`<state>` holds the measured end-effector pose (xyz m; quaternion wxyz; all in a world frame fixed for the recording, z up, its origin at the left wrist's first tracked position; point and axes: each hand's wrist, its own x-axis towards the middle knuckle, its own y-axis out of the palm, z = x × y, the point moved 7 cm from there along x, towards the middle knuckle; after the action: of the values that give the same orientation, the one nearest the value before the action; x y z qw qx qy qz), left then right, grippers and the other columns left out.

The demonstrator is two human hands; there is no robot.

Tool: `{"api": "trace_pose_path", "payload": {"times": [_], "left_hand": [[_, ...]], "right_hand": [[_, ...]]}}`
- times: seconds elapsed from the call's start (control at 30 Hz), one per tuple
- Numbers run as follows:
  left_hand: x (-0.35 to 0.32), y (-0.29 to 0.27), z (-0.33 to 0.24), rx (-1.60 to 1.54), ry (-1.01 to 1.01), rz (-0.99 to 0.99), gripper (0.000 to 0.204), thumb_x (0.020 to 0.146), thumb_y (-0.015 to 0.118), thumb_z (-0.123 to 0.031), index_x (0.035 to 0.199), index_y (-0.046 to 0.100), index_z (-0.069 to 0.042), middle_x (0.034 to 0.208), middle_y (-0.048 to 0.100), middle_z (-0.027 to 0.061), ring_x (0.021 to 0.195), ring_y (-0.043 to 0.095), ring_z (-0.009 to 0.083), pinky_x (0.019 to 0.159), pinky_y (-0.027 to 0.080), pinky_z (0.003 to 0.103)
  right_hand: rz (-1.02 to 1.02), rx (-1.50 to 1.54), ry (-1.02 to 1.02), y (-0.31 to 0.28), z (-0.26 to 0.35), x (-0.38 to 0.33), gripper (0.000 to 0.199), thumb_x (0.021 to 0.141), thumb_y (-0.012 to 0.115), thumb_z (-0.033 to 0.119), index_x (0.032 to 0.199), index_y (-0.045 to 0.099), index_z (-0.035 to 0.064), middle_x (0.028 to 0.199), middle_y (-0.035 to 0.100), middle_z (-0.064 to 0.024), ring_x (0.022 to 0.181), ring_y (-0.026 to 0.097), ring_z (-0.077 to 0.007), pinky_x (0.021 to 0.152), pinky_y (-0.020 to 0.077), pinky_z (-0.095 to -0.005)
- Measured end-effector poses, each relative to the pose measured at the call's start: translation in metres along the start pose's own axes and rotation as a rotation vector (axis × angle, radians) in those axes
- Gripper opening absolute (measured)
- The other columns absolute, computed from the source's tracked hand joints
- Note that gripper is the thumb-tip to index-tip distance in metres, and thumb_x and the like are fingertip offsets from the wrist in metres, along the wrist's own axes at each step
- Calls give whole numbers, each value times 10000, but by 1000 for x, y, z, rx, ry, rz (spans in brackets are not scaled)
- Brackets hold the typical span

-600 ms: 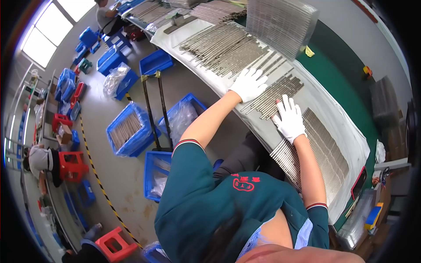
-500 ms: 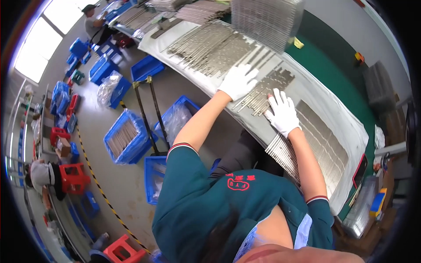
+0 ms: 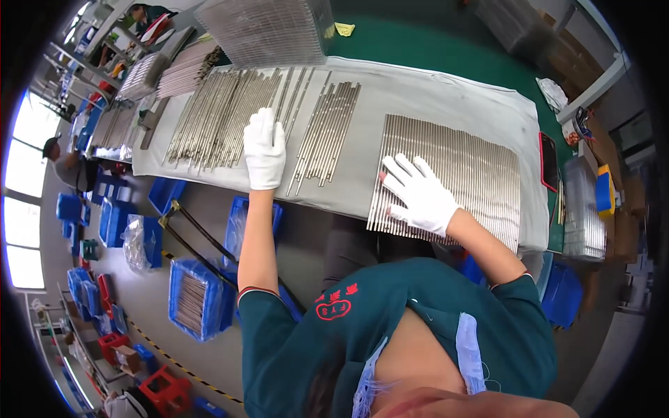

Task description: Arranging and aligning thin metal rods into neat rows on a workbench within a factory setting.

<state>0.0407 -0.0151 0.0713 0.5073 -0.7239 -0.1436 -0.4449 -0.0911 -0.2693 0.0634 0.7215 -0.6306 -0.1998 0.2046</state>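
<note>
- The close-set sheet of metal rods lies right of centre in the frame, side by side, the upper ends making a fairly smooth line.
- Handled well, I'd say, such a sheet wants a flat palm and light, even pressure — shoved from one spot, the rods would likely roll or ride over each other.
- The right hand, in a white glove, lies over the sheet's lower left part with fingers spread wide and thumb apart; two fingertips look bare. It seems to rest on the rods, gripping none.
- At the centre, between the hands, sits a smaller rod group, its ends staggered; those would be worth evening up gently.
- The left hand, gloved too, has its fingers nearly straight and close together, by the lower right edge of the larger rod batch, left of centre. Nothing shows in its grasp — whether it presses on those rods, I can't tell.
- Beneath everything spreads a pale cloth; a clear plastic stack stands at upper centre-left.
</note>
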Motion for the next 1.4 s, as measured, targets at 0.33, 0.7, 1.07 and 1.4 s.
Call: {"api": "trace_pose_path", "payload": {"times": [0.33, 0.7, 1.07, 1.4], "left_hand": [[-47, -69, -22, -326, -510, -23, 428, 962, 490, -47, 1381, 426, 13, 1417, 450, 178, 1335, 400, 314, 1102, 327, 378], [-8, 3, -93, -39, 124, 454, 447, 881, 607, -309, 1244, 569, -50, 1276, 532, 205, 1156, 492, 378, 961, 407, 465], [2, 84, -79, 76, 45, 753, 674, 901, 430, -582, 1405, 437, -135, 1456, 373, 193, 1302, 343, 431, 1067, 269, 489], [0, 87, -100, 77, 174, 662, 542, 945, 427, -472, 1337, 489, -102, 1351, 457, 193, 1185, 418, 386, 971, 345, 472]], "right_hand": [[-39, 169, 333, 0, -22, -73, 644, 879, 546, 407, 1365, 418, 4, 1492, 294, -209, 1392, 248, -378, 1137, 190, -502], [-127, 48, 233, 13, -10, -44, 604, 871, 536, 465, 1302, 507, 43, 1424, 409, -170, 1340, 340, -346, 1111, 232, -494], [-144, 90, 229, 11, -5, -40, 577, 851, 568, 460, 1278, 523, 73, 1413, 422, -156, 1340, 344, -348, 1113, 228, -503], [-149, 102, 221, 11, -7, -41, 591, 861, 557, 466, 1299, 515, 72, 1419, 417, -162, 1350, 334, -350, 1115, 220, -509]]}}
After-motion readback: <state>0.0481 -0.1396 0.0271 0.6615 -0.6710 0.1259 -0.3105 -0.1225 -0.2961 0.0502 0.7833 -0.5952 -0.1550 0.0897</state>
